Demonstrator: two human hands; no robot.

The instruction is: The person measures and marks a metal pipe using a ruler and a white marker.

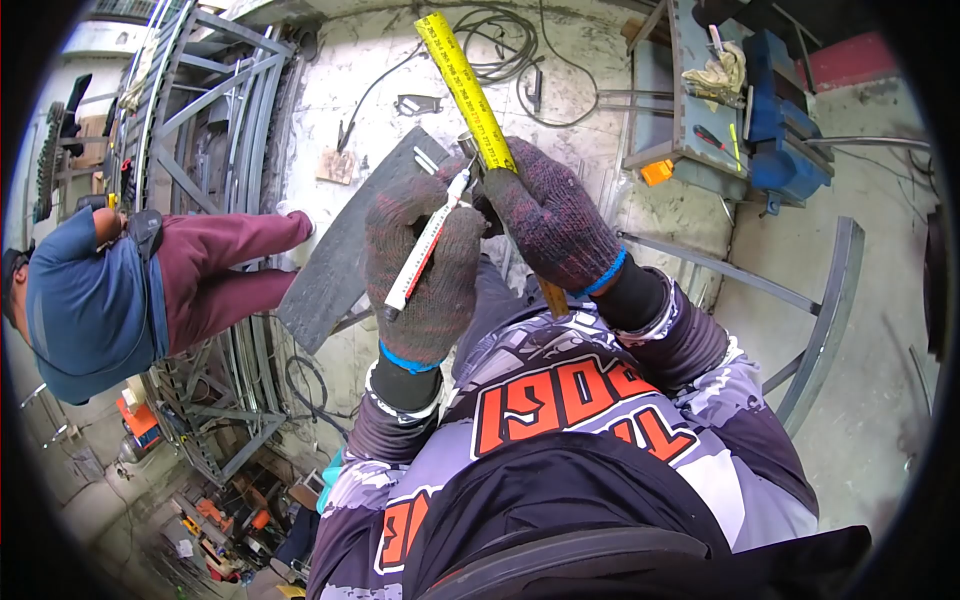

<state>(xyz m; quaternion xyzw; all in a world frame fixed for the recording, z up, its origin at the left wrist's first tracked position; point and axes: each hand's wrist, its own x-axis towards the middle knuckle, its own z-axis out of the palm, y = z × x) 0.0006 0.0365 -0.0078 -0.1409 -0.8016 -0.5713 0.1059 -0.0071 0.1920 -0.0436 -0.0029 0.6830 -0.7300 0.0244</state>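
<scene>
My left hand, in a dark knitted glove with a blue cuff, is closed around a white marker pen with red print. The pen slants up across the glove, its tip near my other hand. My right hand, gloved the same way, grips the yellow tape measure blade, which juts out away from me. Below that hand, a brownish strip hangs in front of my clothes. Close to both hands' fingertips is a small metal piece I cannot make out clearly.
A dark flat sheet lies beyond my left hand. At left, a person bends near steel frames. A workbench with a blue vise stands at right, above a steel frame. Cables coil on the floor.
</scene>
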